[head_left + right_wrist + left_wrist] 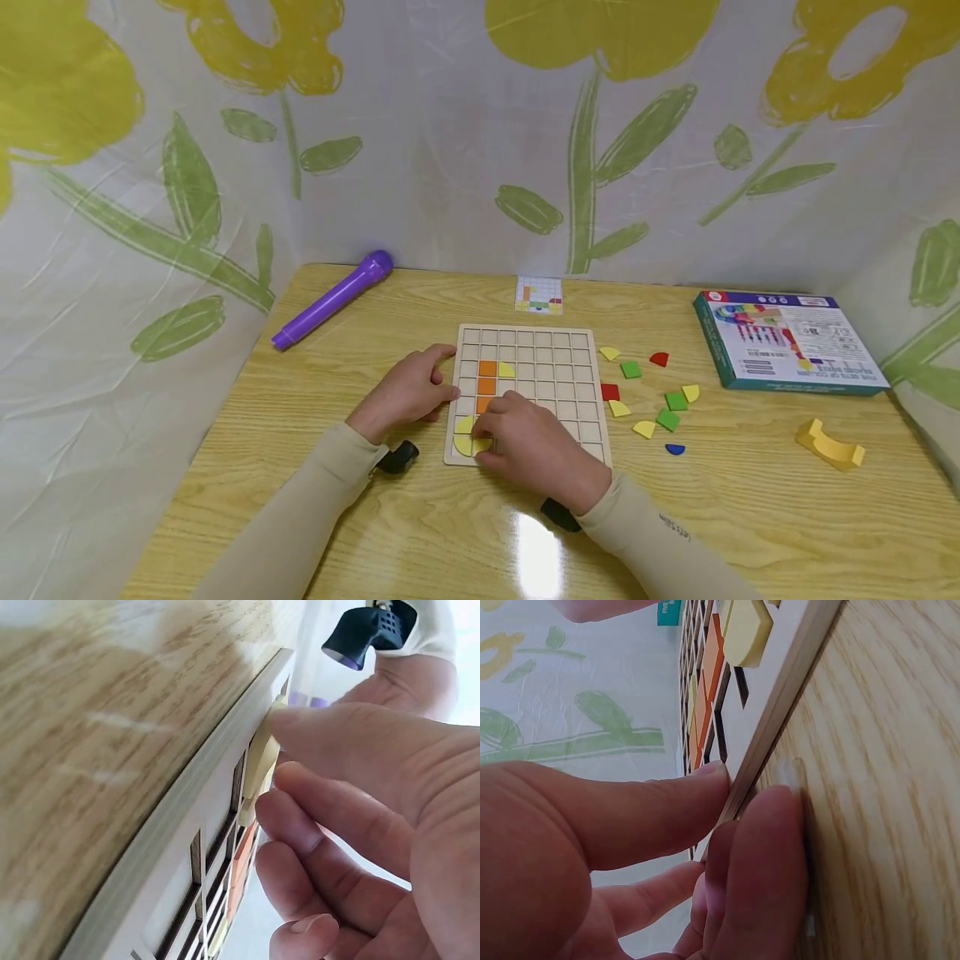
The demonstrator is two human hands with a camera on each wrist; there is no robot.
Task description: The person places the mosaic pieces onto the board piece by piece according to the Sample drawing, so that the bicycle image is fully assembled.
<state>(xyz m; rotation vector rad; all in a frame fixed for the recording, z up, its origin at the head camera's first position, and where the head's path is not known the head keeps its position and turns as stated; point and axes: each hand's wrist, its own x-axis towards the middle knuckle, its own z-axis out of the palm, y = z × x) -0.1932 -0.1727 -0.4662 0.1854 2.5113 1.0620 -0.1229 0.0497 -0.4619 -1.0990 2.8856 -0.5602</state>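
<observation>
A pale wooden grid board [545, 356] lies on the table in the head view. My left hand [405, 390] holds its left edge, with the thumb [675, 802] on the rim and curled fingers beside the edge. Over the lower left cells, my right hand [536, 446] pinches a yellow quarter-circle piece [260, 754] between thumb and fingers, right at the board's surface. More yellow quarter-circles [462, 445] sit in that corner. Orange squares [487, 386] form a column above them, with a yellow quarter-circle [506, 369] beside the top one. My right fingers partly hide the lowest cells.
Right of the board lie loose green squares [667, 419], yellow quarter-circles [643, 429], a red square [611, 392], a red quarter-circle [659, 359] and a blue half-circle [676, 449]. A pattern card [538, 295], purple microphone [333, 300], game box [795, 342] and yellow arch [828, 446] stand around.
</observation>
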